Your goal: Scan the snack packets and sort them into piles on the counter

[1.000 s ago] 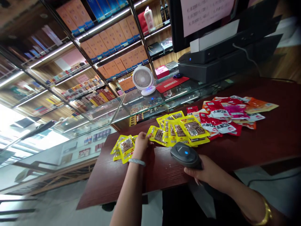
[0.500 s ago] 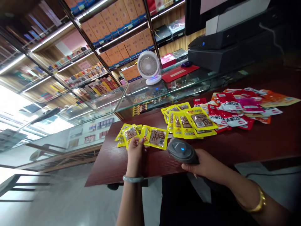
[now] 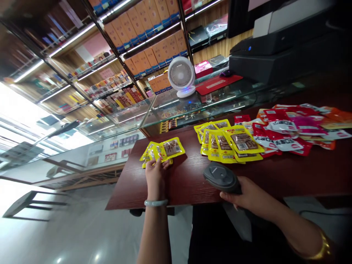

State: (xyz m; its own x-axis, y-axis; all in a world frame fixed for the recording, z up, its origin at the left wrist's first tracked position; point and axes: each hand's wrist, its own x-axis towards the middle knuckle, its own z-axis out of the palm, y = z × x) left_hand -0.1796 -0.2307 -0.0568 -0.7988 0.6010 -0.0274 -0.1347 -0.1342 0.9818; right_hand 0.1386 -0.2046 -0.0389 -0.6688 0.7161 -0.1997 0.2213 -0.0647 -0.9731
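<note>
My left hand [image 3: 156, 170] pinches the near left end of a yellow snack packet [image 3: 172, 147] with a clear window showing brown food. That packet lies over a small pile of like packets [image 3: 150, 151] near the table's left end. In my right hand [image 3: 247, 194] is a dark grey barcode scanner [image 3: 221, 178], its head pointing left above the table's front part. Beyond the scanner, several yellow packets [image 3: 222, 146] overlap in a larger pile. Red, white, pink and orange packets [image 3: 286, 128] are heaped to the right of it.
The dark red wooden table [image 3: 126, 194] adjoins a glass display counter [image 3: 165, 113]. On the counter stand a white fan [image 3: 181, 75] and a red mat [image 3: 218, 84]. Black equipment [image 3: 255, 68] is at the back right. Shelves of boxes [image 3: 143, 22] line the wall.
My left hand has moved the yellow packet left, onto the small pile. The scanner's blue light, lit before, no longer shows. The camera view has shifted slightly.
</note>
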